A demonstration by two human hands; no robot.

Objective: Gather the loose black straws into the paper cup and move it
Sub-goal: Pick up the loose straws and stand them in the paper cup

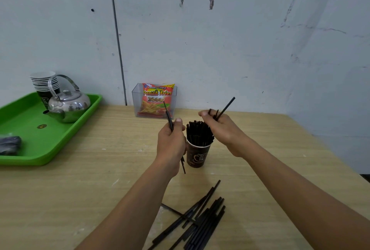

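Leaning near-upright, thin straws [167, 114] were gripped by the left hand [171, 141]; further straws [227, 106], slanted up-rightward, were clenched by the right hand [218, 127].

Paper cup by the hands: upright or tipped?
Upright. The paper cup stands on its base on the table, straws poking up from its rim.
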